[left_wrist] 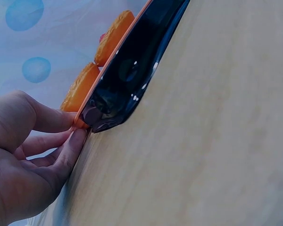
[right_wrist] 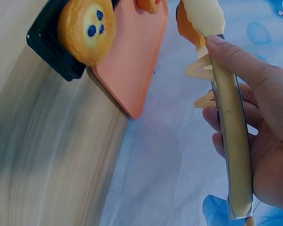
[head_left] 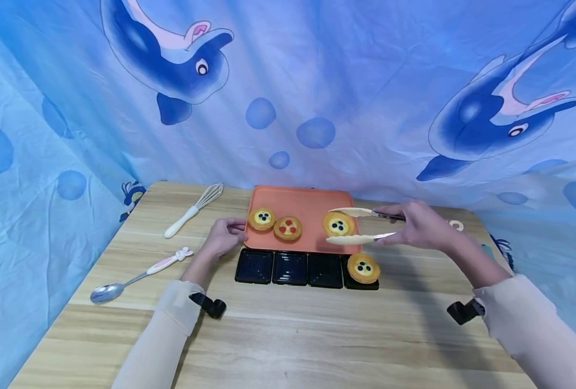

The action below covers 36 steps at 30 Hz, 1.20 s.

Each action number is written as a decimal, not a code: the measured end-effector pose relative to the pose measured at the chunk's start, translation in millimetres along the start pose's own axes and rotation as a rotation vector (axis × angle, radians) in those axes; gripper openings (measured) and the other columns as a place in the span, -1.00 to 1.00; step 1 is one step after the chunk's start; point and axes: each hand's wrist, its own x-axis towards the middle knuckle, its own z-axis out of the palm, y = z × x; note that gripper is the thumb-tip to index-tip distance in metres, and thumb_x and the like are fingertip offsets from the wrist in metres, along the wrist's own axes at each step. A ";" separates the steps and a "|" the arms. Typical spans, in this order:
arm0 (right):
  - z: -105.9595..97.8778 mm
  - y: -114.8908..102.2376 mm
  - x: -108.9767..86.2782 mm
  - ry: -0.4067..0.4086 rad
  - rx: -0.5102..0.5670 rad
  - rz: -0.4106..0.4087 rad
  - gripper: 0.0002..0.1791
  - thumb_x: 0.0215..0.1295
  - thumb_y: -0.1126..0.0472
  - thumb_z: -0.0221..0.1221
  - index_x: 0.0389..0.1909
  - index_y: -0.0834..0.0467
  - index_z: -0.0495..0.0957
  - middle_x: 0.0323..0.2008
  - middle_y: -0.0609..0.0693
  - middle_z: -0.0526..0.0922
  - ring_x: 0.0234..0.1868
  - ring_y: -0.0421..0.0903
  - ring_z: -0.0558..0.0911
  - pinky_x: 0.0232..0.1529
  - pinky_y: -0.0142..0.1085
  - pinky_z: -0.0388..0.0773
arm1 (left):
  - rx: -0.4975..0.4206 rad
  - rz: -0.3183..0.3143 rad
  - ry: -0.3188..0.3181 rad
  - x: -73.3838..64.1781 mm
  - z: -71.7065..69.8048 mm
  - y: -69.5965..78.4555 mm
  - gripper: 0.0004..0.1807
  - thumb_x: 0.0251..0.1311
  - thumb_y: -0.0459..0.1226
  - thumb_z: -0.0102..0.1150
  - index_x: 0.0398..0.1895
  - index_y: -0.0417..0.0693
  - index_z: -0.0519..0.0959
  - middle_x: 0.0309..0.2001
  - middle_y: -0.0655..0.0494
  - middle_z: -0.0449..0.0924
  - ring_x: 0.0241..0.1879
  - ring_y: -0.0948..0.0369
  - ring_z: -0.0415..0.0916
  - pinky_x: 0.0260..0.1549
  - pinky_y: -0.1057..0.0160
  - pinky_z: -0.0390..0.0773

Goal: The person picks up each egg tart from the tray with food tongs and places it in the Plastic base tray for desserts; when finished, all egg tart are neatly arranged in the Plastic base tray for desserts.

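My left hand point(head_left: 223, 237) pinches the left edge of an orange tray point(head_left: 312, 202); thumb and fingers show at its corner in the left wrist view. In my right hand point(head_left: 416, 227) are cream-tipped tongs point(right_wrist: 232, 141). Between the tong tips sits a tart with blue berries point(head_left: 338, 224), raised over the tray's right part. A second blueberry tart point(head_left: 261, 219) and a tart with red pieces point(head_left: 288, 229) lie on the tray's left. Along the near side runs a row of black square trays point(head_left: 254, 266), the rightmost bearing another blueberry tart point(head_left: 363, 268).
A whisk point(head_left: 186, 219) and a spoon with a rabbit-topped handle point(head_left: 142, 274) lie on the left of the wooden table point(head_left: 288, 340). Past my right wrist is a small pale ring point(head_left: 456, 225). A blue dolphin-print cloth point(head_left: 366, 81) hangs behind the table.
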 end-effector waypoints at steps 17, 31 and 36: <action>38.9 -2.6 -11.3 -0.074 0.002 -0.056 -0.26 -0.03 -0.04 0.52 0.18 0.21 0.60 0.07 0.07 0.67 0.00 0.02 0.65 -0.12 -0.05 0.61 | -0.025 0.009 -0.005 -2.0 1.2 -4.6 -0.54 0.15 -0.54 0.21 0.16 -0.46 0.48 -0.03 -0.29 0.58 -0.13 0.02 0.60 -0.23 0.34 0.61; 61.6 0.0 -12.5 -0.139 0.030 -0.027 -0.23 -0.06 -0.12 0.52 0.18 0.16 0.61 0.11 0.07 0.65 -0.44 -0.17 0.43 -0.30 -0.24 0.40 | -0.014 0.003 0.003 1.3 -0.1 -0.5 -0.54 0.15 -0.55 0.20 0.16 -0.46 0.48 -0.03 -0.27 0.57 -0.15 0.07 0.58 -0.22 0.35 0.60; 63.9 1.3 -12.2 -0.149 0.038 -0.020 -0.22 -0.07 -0.11 0.53 0.19 0.16 0.60 0.10 0.06 0.65 -0.53 -0.19 0.35 -0.33 -0.26 0.38 | -0.011 -0.003 0.004 1.4 -0.5 -0.8 -0.54 0.15 -0.54 0.20 0.16 -0.45 0.48 -0.02 -0.28 0.57 -0.12 0.04 0.58 -0.21 0.35 0.60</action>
